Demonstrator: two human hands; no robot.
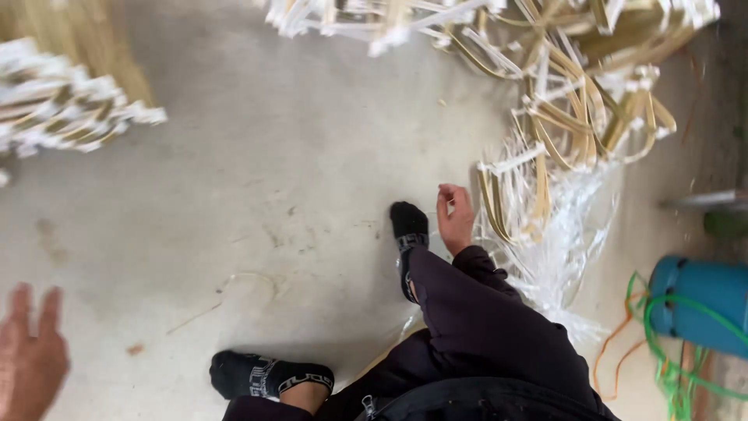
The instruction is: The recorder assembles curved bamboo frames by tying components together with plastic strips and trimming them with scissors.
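Left hand (29, 351) at the lower-left edge, fingers spread, empty, bare concrete floor (257, 179) wide ahead, right hand (456, 217) loosely curled beside a socked foot (409, 226), holding nothing, near the bamboo strip pile (561, 132), farther bundle (62, 101) upper left.

Your left hand (29, 355): blurred, cut by the lower left edge. Stack of white-bound bamboo frames (66, 105): blurred, cropped at left. Tangled pile of pale bamboo strips (561, 86): runs off the top. Blue plastic cylinder (701, 300): cut at right. Your torso: mostly below frame.
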